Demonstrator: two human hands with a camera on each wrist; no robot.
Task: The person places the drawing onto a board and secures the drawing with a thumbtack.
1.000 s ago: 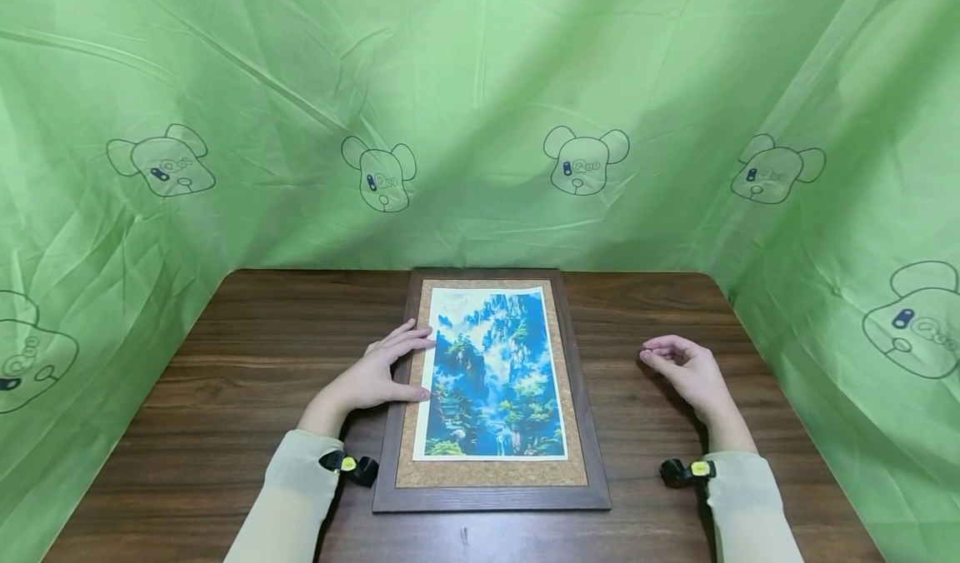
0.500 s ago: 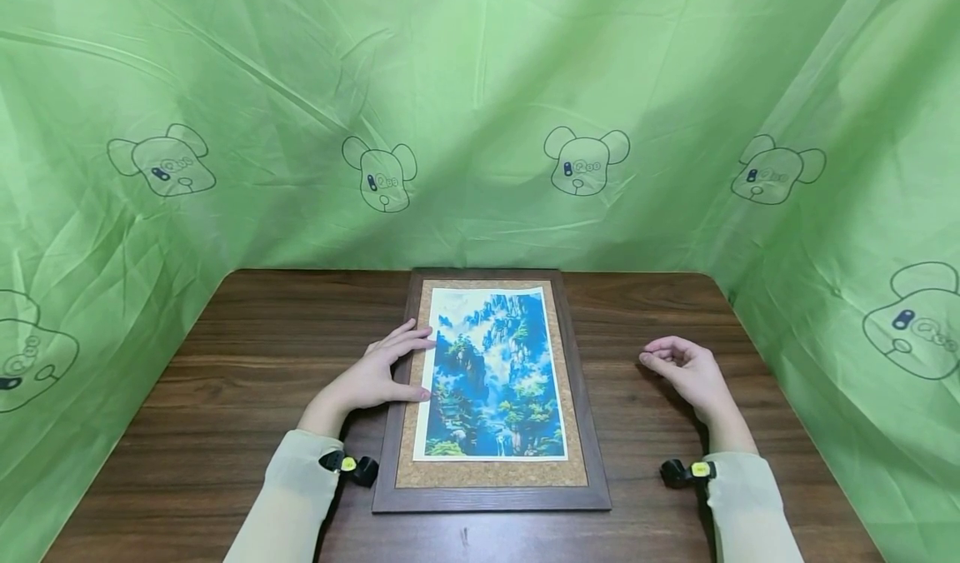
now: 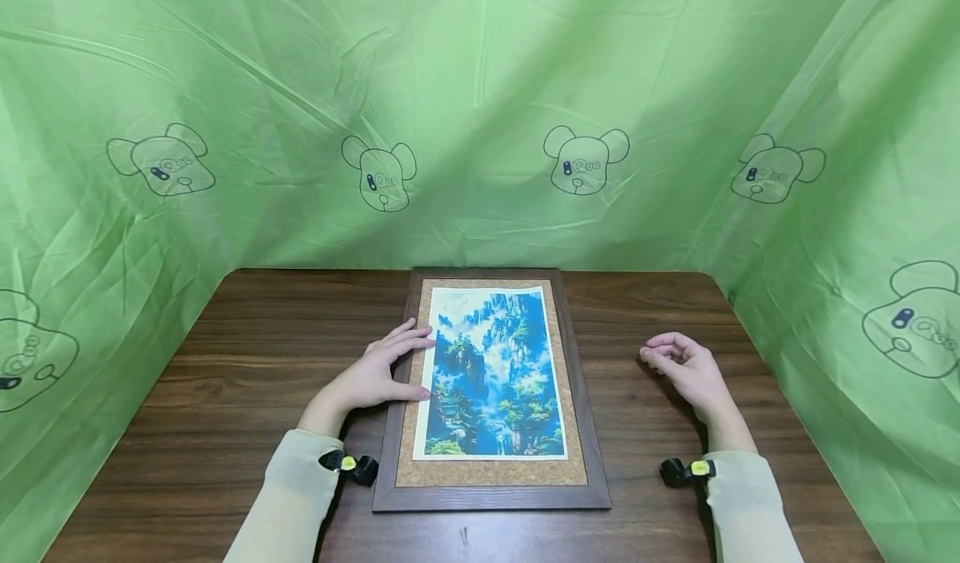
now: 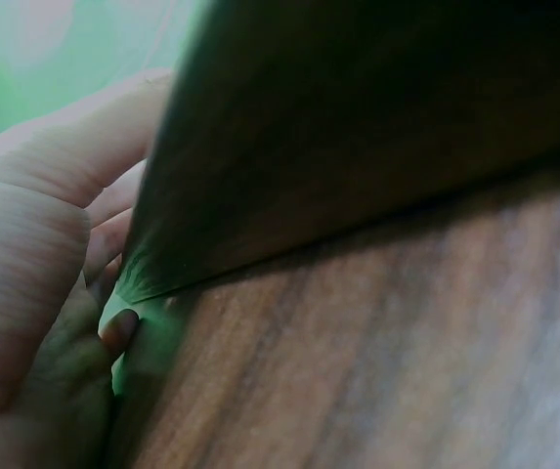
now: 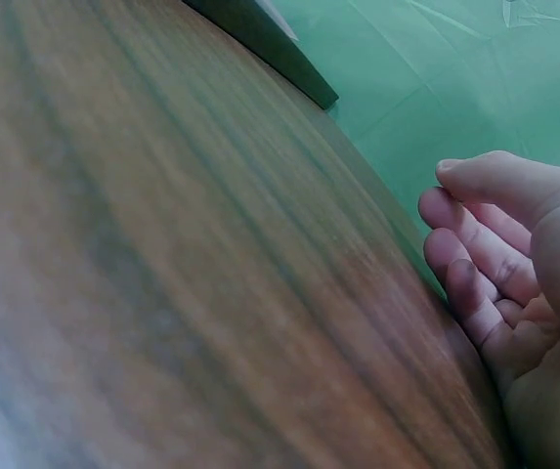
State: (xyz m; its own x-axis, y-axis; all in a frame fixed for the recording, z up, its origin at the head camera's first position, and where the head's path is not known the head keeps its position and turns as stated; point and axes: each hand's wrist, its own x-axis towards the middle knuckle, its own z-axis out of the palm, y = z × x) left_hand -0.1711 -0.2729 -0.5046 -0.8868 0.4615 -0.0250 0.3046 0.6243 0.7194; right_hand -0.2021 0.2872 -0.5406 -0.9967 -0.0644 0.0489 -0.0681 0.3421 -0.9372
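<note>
A landscape print point(image 3: 491, 371) of blue mountains and green trees lies on a cork board point(image 3: 491, 474) with a dark brown wooden frame point(image 3: 491, 499). My left hand point(image 3: 367, 376) reaches over the frame's left side; its fairly straight fingertips and thumb tip touch the left edge of the print. In the left wrist view the frame's dark side point(image 4: 358, 127) hides much of those fingers. To the right of the frame, my right hand point(image 3: 692, 373) rests on the table with loosely curled fingers. Nothing shows between its thumb and fingers in the right wrist view.
The brown wood-grain table point(image 3: 247, 380) carries the frame in its middle, reaching the back edge. A green cloth point(image 3: 480, 113) with mouse-head outlines hangs around the back and sides. Black wrist cameras sit at both cuffs.
The right hand's fingers have shifted very slightly. My left hand, the print and the frame stay in place.
</note>
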